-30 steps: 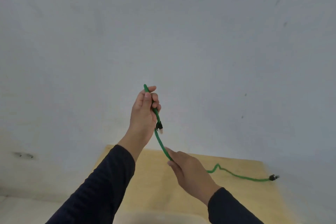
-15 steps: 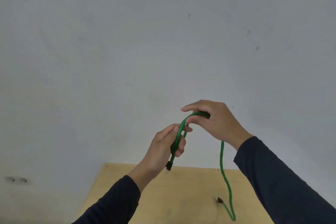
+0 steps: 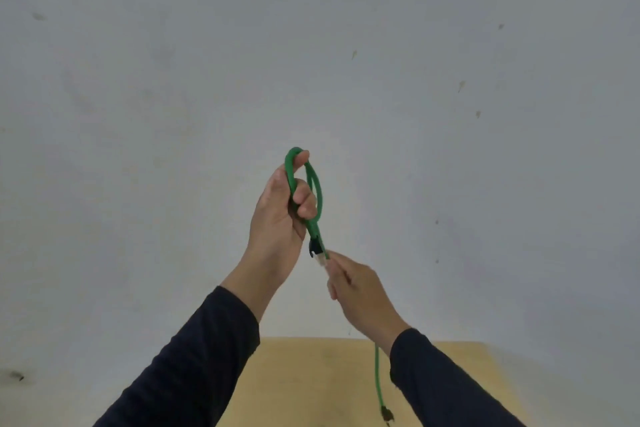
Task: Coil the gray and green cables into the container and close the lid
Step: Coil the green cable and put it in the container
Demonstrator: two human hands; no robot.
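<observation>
My left hand (image 3: 282,218) is raised in front of the wall and grips the green cable (image 3: 318,194), which forms one narrow loop over its fingers. The cable's near plug hangs just below that hand. My right hand (image 3: 360,295) is lower and to the right, pinching the cable right under the plug. The rest of the green cable (image 3: 378,381) drops below my right wrist, with its far plug dangling above the table. The gray cable and the container are out of view.
A light wooden table (image 3: 311,388) shows at the bottom middle, with its far edge against a pale gray wall (image 3: 311,45). Both of my arms wear dark sleeves.
My right hand came down from above the left hand to below it, laying a loop of green cable over my left fingers. The left hand rose a little.
</observation>
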